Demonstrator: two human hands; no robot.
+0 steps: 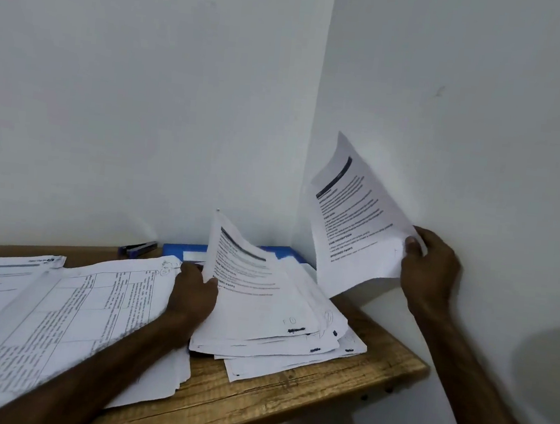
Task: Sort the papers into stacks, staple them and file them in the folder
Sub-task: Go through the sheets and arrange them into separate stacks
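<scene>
Sorting under way: the right hand (432,264) pinches one sheet (357,215) aloft, the left hand (193,294) lifts the loose pile (272,317) on the tabletop (287,404); stapler (138,248) and blue folder (182,249) apparently await behind.

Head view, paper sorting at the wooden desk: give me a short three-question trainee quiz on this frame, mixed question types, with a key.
1. True or false: the right hand holds a single printed sheet up in the air, clear of the desk.
2. Multiple choice: the left hand is A) gripping the stapler, B) lifting the edge of the top sheet of the loose paper pile, C) opening the blue folder.
3. Fill in: the stapler lies at the back of the wooden desk, just to the ___ of the blue folder.

Key: 1 true; 2 B; 3 left.
</scene>
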